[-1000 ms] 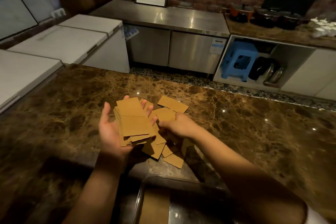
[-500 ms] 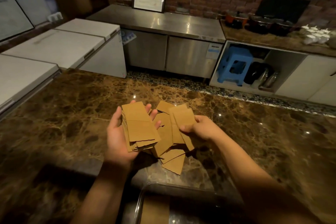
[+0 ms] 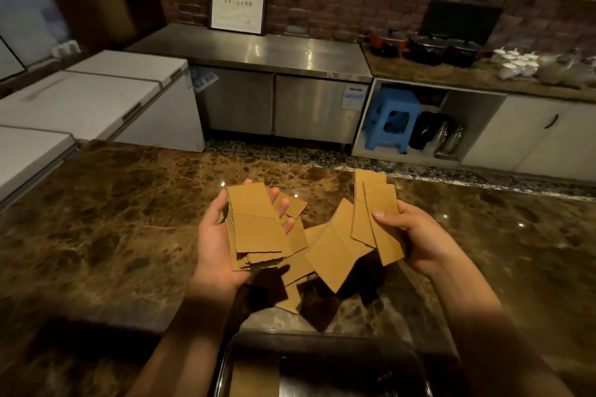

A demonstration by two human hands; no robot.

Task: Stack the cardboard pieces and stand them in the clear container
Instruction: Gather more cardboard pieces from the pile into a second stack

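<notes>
My left hand [image 3: 211,242] cradles a thick stack of brown cardboard pieces [image 3: 256,226], palm up, above the marble counter. My right hand [image 3: 416,235] grips a few more cardboard pieces [image 3: 375,216], fanned and tilted upright. Between the hands, loose cardboard pieces [image 3: 332,255] lie scattered on the counter, some overlapping. The clear container [image 3: 322,364] sits at the near edge below my arms, with one cardboard piece [image 3: 254,379] visible in its left side.
The brown marble counter [image 3: 113,235] stretches wide to both sides. White chest freezers [image 3: 106,100] stand beyond its left edge. Across the aisle are a steel cabinet [image 3: 274,80], a blue stool [image 3: 392,119] and pots on a side counter.
My right hand has lifted a few pieces off the counter and moved right and up. The left hand keeps its stack. The view has tilted upward.
</notes>
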